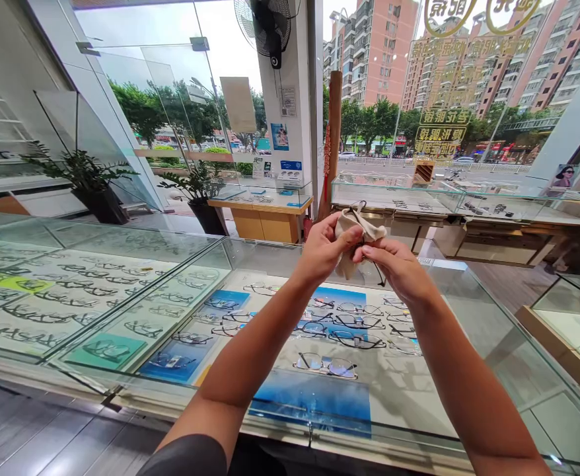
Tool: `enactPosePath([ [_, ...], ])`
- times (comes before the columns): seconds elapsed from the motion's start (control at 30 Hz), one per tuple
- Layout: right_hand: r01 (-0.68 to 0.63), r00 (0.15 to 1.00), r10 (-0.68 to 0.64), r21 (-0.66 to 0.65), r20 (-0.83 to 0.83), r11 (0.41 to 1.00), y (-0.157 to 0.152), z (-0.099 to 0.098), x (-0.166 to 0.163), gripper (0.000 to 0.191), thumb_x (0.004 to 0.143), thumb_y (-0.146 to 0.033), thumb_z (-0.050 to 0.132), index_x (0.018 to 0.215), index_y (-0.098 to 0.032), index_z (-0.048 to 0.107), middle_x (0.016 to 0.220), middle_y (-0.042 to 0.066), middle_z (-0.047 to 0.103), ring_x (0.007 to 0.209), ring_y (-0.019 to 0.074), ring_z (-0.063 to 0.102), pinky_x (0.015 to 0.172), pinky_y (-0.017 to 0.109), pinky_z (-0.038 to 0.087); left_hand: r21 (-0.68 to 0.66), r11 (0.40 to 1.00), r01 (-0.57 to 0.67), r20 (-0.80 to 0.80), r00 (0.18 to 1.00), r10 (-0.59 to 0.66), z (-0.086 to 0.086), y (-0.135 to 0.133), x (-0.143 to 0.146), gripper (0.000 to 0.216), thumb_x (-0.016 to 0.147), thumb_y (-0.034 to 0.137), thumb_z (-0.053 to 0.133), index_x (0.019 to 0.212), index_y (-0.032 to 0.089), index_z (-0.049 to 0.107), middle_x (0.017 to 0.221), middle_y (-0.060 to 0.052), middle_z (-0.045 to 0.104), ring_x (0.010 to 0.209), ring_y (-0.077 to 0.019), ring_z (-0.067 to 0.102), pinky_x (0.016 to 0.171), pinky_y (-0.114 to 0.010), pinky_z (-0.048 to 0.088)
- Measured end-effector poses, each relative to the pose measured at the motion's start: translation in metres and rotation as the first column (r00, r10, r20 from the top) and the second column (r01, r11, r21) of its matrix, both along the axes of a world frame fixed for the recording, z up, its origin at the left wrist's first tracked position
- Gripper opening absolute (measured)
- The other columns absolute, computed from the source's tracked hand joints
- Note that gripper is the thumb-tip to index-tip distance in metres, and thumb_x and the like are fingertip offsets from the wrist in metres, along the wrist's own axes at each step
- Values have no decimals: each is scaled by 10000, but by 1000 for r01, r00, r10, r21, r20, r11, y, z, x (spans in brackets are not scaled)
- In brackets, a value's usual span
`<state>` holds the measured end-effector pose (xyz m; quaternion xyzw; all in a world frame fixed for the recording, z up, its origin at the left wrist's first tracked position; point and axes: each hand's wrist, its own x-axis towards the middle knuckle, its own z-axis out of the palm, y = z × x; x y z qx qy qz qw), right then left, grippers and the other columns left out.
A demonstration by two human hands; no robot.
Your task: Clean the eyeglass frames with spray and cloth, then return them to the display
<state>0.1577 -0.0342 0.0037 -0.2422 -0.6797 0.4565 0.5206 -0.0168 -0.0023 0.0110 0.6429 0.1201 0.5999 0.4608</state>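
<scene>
Above the glass display case, my left hand [326, 246] is closed on a beige cloth [348, 266], pinching it between thumb and fingers. The cloth is folded around a pair of eyeglasses, mostly covered by it. A dark temple arm [381, 274] of the eyeglasses sticks out below my right hand, and another thin dark piece shows above the cloth. My right hand [398, 266] pinches the eyeglasses close to the cloth, its fingertips almost meeting those of my left hand. The lenses are hidden by cloth and fingers.
Beneath my forearms stands a glass display case [399, 403] with several eyeglasses [326, 365] on white and blue panels. More cases reach left, and another [575, 317] stands at the right. Beyond are a wooden cabinet [265, 225], potted plants [102, 201] and a wall fan [265, 26].
</scene>
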Motion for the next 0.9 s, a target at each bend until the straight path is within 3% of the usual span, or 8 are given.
enactPosePath([
  [0.17,-48,996,47,12,76,999,-3,1,-5,291,925,-489,751,833,-223,822,926,46,755,945,219,641,974,385,476,-44,998,-55,54,997,58,-2,4,1,489,931,652,744,855,169,715,693,-1,653,585,-101,548,564,-241,424],
  [0.27,3,999,-3,-10,46,1000,-3,5,4,276,919,-483,754,823,-235,827,913,46,754,937,216,633,970,379,471,-68,996,53,-10,998,-54,3,8,-7,511,885,666,789,858,161,717,708,-11,662,623,-114,577,607,-251,459],
  [0.4,44,999,-44,-45,-19,998,1,6,12,246,899,-467,763,804,-248,823,915,57,749,949,229,628,964,389,475,-89,981,175,-90,979,-183,6,6,-9,463,797,514,927,1041,164,747,846,-32,719,731,-133,635,699,-262,497],
  [0.47,26,999,-27,-37,-31,999,2,5,9,250,900,-467,759,794,-247,813,900,53,740,944,227,623,964,391,474,-76,991,114,-56,991,-118,4,3,-4,479,774,482,949,1070,168,742,859,-29,728,739,-133,638,714,-263,505],
  [0.63,-8,1000,7,23,29,1000,1,0,-3,272,928,-473,748,818,-232,809,903,42,742,949,215,629,951,381,476,-82,996,-47,65,997,52,-2,0,8,446,838,578,874,931,167,730,792,-4,709,681,-103,612,663,-236,491],
  [0.9,26,999,-25,-16,44,1000,11,0,13,255,942,-496,765,937,-261,865,1050,56,796,971,200,655,950,373,498,-198,975,102,131,988,-77,-3,16,9,553,831,709,815,948,176,722,789,-30,750,812,-180,733,724,-281,565],
])
